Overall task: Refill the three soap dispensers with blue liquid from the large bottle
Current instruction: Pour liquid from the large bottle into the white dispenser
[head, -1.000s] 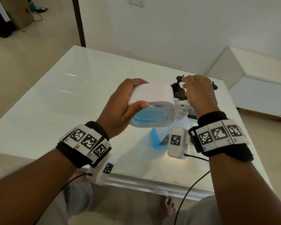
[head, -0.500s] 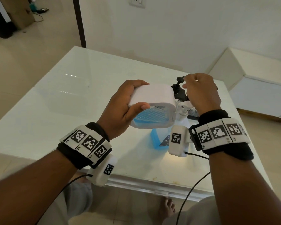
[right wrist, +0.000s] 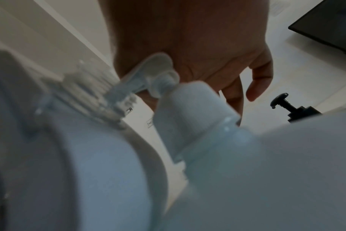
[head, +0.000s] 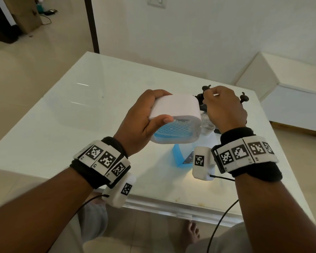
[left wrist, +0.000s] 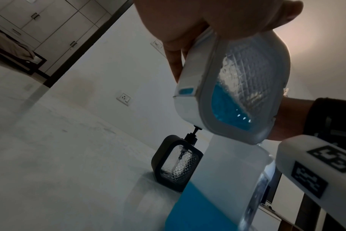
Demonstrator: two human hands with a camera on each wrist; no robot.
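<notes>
My left hand (head: 144, 121) grips a white soap dispenser (head: 175, 114) tilted on its side above the table; it is partly filled with blue liquid (left wrist: 225, 106). Its open threaded neck (right wrist: 89, 89) faces the nozzle of the white pump (right wrist: 156, 71) on the large bottle (left wrist: 217, 187), which stands below, blue in its lower part. My right hand (head: 224, 110) rests its palm on that pump head, fingers loosely curled round nothing I can see. Two black dispensers (head: 201, 99) (head: 243, 97) stand behind the hands.
The white glossy table (head: 80, 106) stretches bare to the left and back. A low white cabinet (head: 290, 99) sits beyond the table's right edge. The black dispenser (left wrist: 176, 161) stands just behind the large bottle. Cables hang from both wrists.
My right hand has bobbed slightly over the pump head. The left hand keeps the white dispenser tilted in about the same place.
</notes>
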